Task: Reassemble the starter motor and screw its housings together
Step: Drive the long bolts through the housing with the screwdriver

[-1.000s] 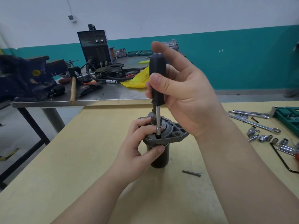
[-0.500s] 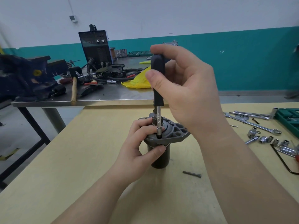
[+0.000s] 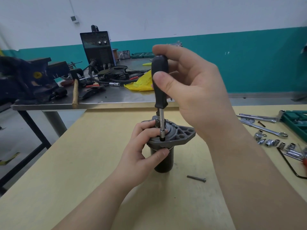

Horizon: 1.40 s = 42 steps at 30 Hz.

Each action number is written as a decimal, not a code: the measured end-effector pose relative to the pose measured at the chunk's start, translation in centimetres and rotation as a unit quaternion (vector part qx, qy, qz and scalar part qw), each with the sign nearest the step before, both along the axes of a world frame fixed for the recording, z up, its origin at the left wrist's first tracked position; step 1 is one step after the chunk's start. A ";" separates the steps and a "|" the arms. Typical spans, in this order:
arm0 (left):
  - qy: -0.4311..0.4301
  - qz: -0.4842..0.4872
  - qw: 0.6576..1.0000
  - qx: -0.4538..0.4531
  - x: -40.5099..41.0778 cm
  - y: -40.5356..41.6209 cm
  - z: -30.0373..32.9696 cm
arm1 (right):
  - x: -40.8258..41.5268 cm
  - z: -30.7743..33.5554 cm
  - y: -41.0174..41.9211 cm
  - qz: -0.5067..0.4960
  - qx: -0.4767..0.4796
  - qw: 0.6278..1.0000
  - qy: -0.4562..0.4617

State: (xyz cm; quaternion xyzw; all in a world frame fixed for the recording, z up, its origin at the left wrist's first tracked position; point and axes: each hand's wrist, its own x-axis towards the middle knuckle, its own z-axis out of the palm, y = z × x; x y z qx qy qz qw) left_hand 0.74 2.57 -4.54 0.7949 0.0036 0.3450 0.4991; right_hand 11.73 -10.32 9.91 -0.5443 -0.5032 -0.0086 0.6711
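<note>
Driving a housing screw: right hand (image 3: 196,90) gripping screwdriver (image 3: 159,83), left hand (image 3: 146,146) clasping upright starter motor (image 3: 166,146) mid-table. Next, probably fitting the loose bolt (image 3: 196,178) lying nearby.

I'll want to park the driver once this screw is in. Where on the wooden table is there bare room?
Left of the motor, the wooden table is bare out to its left edge. Near side is bare too, between the forearms. A loose bolt lies right of the motor. The far right is crowded: wrench, sockets, green case.
</note>
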 end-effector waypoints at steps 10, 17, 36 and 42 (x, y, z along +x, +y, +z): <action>0.003 -0.006 1.000 -0.006 -0.1 -0.1 0.0 | -1.6 -0.9 1.1 -0.179 0.026 0.977 -0.112; -0.007 -0.007 1.000 -0.002 0.1 0.0 0.0 | -0.7 -0.4 0.4 0.029 0.020 0.999 0.012; -0.007 -0.003 1.000 0.001 0.1 -0.1 0.1 | -0.1 -0.6 0.4 0.105 0.008 0.989 0.103; 0.006 -0.006 1.000 -0.010 0.0 -0.1 0.0 | -1.4 -1.7 1.9 -0.153 0.046 0.984 -0.077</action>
